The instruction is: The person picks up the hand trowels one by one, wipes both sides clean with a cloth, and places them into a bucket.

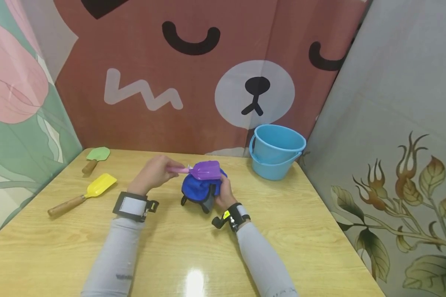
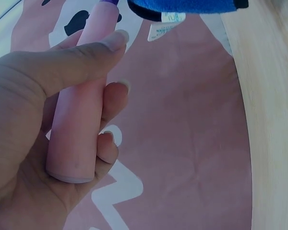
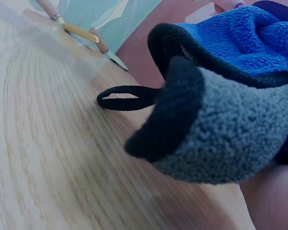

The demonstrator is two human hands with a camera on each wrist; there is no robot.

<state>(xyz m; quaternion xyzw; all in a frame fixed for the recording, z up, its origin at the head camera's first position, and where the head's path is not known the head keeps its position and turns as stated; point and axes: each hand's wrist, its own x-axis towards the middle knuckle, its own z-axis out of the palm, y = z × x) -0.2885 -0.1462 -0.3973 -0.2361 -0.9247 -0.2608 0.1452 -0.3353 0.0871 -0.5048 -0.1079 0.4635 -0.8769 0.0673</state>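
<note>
My left hand (image 1: 151, 175) holds a small toy shovel by its pink handle (image 2: 79, 129), thumb and fingers wrapped around it. The shovel's purple blade (image 1: 206, 170) points right and lies over a blue fleecy cloth mitt (image 1: 195, 188) with black edging. My right hand (image 1: 226, 195) grips the mitt from its right side, close to the blade's tip; some of its fingers are hidden by the cloth. Seen from the right wrist, the mitt has a grey fleecy part (image 3: 235, 129) and a black hanging loop (image 3: 127, 98).
A light blue bucket (image 1: 273, 169) stands at the table's back right corner. To the left lie a yellow shovel (image 1: 101, 185) and a green one (image 1: 98, 154), both with wooden handles. Printed curtains (image 1: 141, 128) border the wooden table (image 1: 171, 251).
</note>
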